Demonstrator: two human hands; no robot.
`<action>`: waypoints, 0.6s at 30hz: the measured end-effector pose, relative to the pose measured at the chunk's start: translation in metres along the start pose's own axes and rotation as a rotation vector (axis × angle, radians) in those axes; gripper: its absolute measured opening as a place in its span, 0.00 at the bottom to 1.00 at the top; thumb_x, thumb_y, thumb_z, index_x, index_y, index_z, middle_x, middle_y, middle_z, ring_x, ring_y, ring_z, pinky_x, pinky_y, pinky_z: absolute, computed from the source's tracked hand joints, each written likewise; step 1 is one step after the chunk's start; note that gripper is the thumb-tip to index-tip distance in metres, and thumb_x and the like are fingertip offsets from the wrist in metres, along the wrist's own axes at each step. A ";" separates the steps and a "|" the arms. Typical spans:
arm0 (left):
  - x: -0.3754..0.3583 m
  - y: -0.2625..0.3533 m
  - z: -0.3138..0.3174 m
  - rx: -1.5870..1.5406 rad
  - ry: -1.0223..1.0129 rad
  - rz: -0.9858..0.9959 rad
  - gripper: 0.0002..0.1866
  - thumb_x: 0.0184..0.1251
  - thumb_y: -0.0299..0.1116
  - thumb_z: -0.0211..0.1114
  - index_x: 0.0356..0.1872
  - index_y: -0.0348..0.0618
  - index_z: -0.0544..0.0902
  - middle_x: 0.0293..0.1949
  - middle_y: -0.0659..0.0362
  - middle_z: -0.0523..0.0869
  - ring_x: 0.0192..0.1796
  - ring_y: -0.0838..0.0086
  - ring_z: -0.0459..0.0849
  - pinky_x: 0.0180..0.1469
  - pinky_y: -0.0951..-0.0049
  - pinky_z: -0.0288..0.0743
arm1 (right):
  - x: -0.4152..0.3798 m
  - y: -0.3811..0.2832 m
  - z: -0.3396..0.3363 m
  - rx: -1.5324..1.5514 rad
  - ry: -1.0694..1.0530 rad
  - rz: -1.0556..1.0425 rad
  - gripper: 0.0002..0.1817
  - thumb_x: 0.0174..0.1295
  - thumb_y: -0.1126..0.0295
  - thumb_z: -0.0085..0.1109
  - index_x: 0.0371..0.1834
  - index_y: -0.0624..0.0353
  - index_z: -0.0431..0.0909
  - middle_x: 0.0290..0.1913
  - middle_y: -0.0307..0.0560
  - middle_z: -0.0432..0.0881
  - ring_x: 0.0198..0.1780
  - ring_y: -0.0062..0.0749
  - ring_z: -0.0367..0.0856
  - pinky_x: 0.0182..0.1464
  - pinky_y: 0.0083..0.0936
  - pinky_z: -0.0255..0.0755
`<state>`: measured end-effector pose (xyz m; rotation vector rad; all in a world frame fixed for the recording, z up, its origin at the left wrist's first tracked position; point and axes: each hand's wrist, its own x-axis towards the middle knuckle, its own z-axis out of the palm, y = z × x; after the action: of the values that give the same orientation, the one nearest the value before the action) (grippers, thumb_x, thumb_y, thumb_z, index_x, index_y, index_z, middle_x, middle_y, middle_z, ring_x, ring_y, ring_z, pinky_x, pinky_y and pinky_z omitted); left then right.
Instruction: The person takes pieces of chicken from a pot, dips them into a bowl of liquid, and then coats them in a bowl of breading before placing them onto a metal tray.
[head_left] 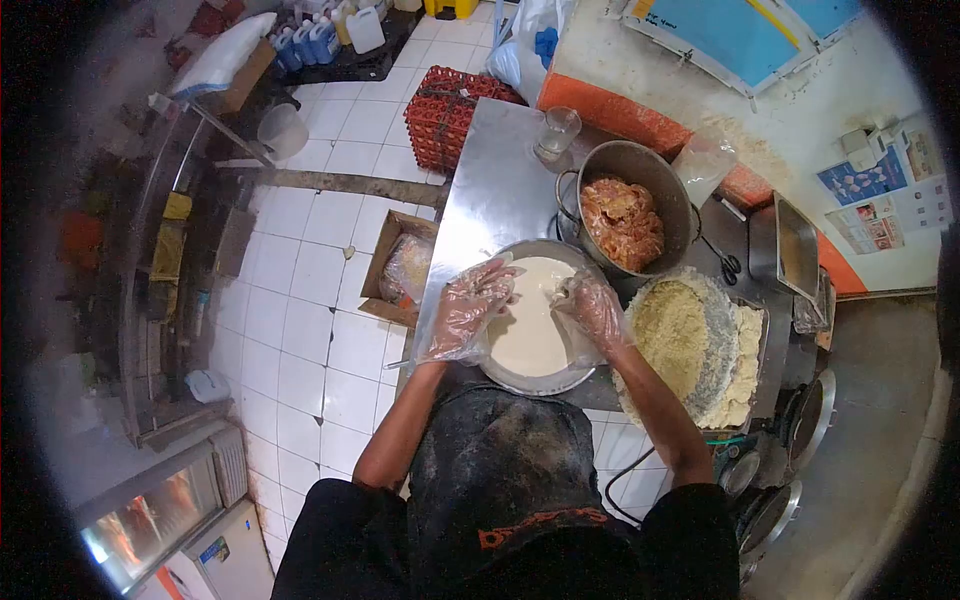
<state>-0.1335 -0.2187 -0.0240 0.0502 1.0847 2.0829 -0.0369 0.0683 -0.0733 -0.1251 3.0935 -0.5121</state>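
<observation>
Both my hands wear clear plastic gloves and hover over a metal bowl [541, 384] of smooth whitish batter [530, 335]. At the bowl's left rim my left hand [472, 308] has its fingers stretched apart, with nothing visible in them. My right hand [594, 312] is above the right side of the bowl, its fingers curled together; whatever they may hold is hidden. Just beyond the bowl stands a deep pot [662, 165] of raw, marinated-looking meat [622, 222]. Close to my right forearm lies a wide container of pale yellowish flour or crumbs [672, 338].
The steel table [487, 180] carries a clear plastic cup [557, 132], black-handled scissors [730, 266] and a rectangular metal tray [790, 245]. Stacked red egg trays [440, 120] and a cardboard box [378, 262] stand on the tiled floor to the left. Pans [808, 420] are at the right.
</observation>
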 end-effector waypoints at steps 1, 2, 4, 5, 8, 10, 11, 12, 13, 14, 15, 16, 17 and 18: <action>0.000 0.001 0.001 0.045 0.012 0.006 0.32 0.74 0.29 0.70 0.75 0.31 0.69 0.66 0.45 0.83 0.56 0.67 0.90 0.51 0.74 0.88 | 0.003 -0.009 -0.010 0.022 -0.010 0.049 0.11 0.66 0.66 0.65 0.41 0.64 0.82 0.41 0.62 0.84 0.44 0.60 0.84 0.47 0.52 0.76; 0.001 0.001 0.000 0.042 0.010 0.005 0.32 0.74 0.29 0.70 0.75 0.31 0.69 0.66 0.45 0.83 0.56 0.67 0.90 0.51 0.74 0.88 | 0.005 -0.013 -0.016 0.043 -0.019 0.099 0.14 0.64 0.64 0.68 0.42 0.65 0.82 0.41 0.62 0.84 0.45 0.61 0.84 0.48 0.52 0.76; 0.003 -0.003 -0.005 0.188 -0.075 0.130 0.32 0.74 0.29 0.71 0.75 0.32 0.70 0.66 0.47 0.83 0.55 0.68 0.90 0.51 0.74 0.88 | 0.004 -0.011 -0.016 0.118 0.002 0.099 0.16 0.63 0.63 0.70 0.43 0.65 0.82 0.41 0.62 0.84 0.44 0.61 0.84 0.47 0.52 0.76; 0.006 -0.008 -0.005 0.187 -0.073 0.131 0.32 0.74 0.29 0.71 0.75 0.32 0.70 0.66 0.47 0.83 0.55 0.68 0.90 0.51 0.74 0.88 | 0.004 -0.009 -0.016 0.196 0.025 0.093 0.18 0.61 0.61 0.72 0.44 0.64 0.82 0.40 0.62 0.84 0.44 0.61 0.84 0.46 0.51 0.76; 0.011 -0.023 -0.009 0.204 0.024 0.122 0.32 0.74 0.29 0.71 0.75 0.32 0.70 0.67 0.47 0.83 0.55 0.68 0.89 0.51 0.74 0.88 | -0.003 -0.002 -0.010 0.166 0.034 0.043 0.20 0.63 0.58 0.71 0.49 0.63 0.83 0.42 0.63 0.85 0.46 0.59 0.85 0.46 0.50 0.77; 0.011 -0.025 -0.012 0.171 0.030 0.103 0.33 0.74 0.30 0.71 0.75 0.32 0.69 0.67 0.47 0.83 0.56 0.68 0.89 0.50 0.74 0.87 | 0.015 -0.055 -0.069 0.272 -0.156 0.216 0.23 0.63 0.56 0.70 0.52 0.63 0.83 0.43 0.63 0.85 0.47 0.58 0.86 0.46 0.49 0.78; 0.009 -0.020 -0.011 0.171 0.029 0.103 0.33 0.74 0.30 0.71 0.75 0.32 0.69 0.67 0.47 0.83 0.56 0.68 0.89 0.50 0.74 0.87 | 0.021 -0.074 -0.090 0.374 -0.346 0.393 0.26 0.63 0.53 0.70 0.54 0.63 0.82 0.45 0.64 0.85 0.48 0.58 0.87 0.46 0.49 0.79; 0.004 -0.011 -0.009 0.080 0.010 0.063 0.33 0.74 0.29 0.71 0.75 0.32 0.69 0.66 0.47 0.83 0.56 0.68 0.89 0.50 0.75 0.87 | 0.017 -0.070 -0.080 0.372 -0.345 0.395 0.26 0.63 0.53 0.70 0.54 0.63 0.82 0.45 0.64 0.85 0.48 0.58 0.87 0.46 0.49 0.79; 0.002 -0.007 -0.007 -0.011 -0.010 0.021 0.33 0.73 0.29 0.71 0.75 0.32 0.69 0.66 0.47 0.84 0.56 0.68 0.89 0.50 0.75 0.87 | 0.008 -0.061 -0.058 0.156 -0.182 0.232 0.29 0.62 0.51 0.70 0.57 0.64 0.81 0.44 0.64 0.86 0.46 0.57 0.88 0.46 0.48 0.80; 0.005 -0.012 -0.008 -0.012 -0.014 0.017 0.33 0.73 0.29 0.71 0.75 0.32 0.69 0.66 0.47 0.84 0.56 0.68 0.89 0.50 0.75 0.87 | -0.001 -0.050 -0.032 -0.059 -0.022 0.067 0.32 0.61 0.49 0.70 0.60 0.64 0.80 0.43 0.64 0.86 0.45 0.57 0.89 0.46 0.47 0.81; 0.010 -0.021 -0.010 0.034 -0.002 0.053 0.33 0.74 0.29 0.71 0.75 0.31 0.69 0.66 0.47 0.83 0.56 0.68 0.89 0.50 0.75 0.87 | -0.009 -0.026 0.003 -0.059 -0.022 0.070 0.32 0.61 0.49 0.70 0.60 0.64 0.80 0.43 0.64 0.86 0.45 0.57 0.89 0.46 0.47 0.81; 0.012 -0.025 -0.011 0.082 0.011 0.089 0.32 0.74 0.29 0.71 0.75 0.31 0.69 0.67 0.48 0.83 0.56 0.69 0.89 0.51 0.75 0.87 | -0.018 0.003 0.042 -0.256 0.049 -0.004 0.32 0.62 0.50 0.70 0.60 0.64 0.79 0.40 0.63 0.86 0.43 0.56 0.89 0.45 0.46 0.82; 0.009 -0.022 -0.009 0.084 0.012 0.087 0.32 0.74 0.29 0.71 0.75 0.31 0.69 0.67 0.48 0.83 0.56 0.69 0.89 0.51 0.75 0.87 | -0.024 0.017 0.062 -0.451 0.121 -0.080 0.32 0.62 0.50 0.69 0.60 0.64 0.79 0.38 0.63 0.87 0.41 0.55 0.90 0.44 0.45 0.83; 0.004 -0.014 -0.004 0.227 -0.007 0.123 0.32 0.74 0.28 0.70 0.75 0.31 0.69 0.67 0.48 0.83 0.56 0.69 0.89 0.51 0.74 0.87 | -0.018 0.007 0.049 -0.449 0.123 -0.079 0.32 0.62 0.50 0.69 0.60 0.64 0.79 0.38 0.63 0.87 0.41 0.55 0.90 0.44 0.45 0.83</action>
<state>-0.1296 -0.2141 -0.0378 0.2412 1.3395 2.0551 -0.0190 0.0602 -0.1220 -0.2235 3.2759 0.1909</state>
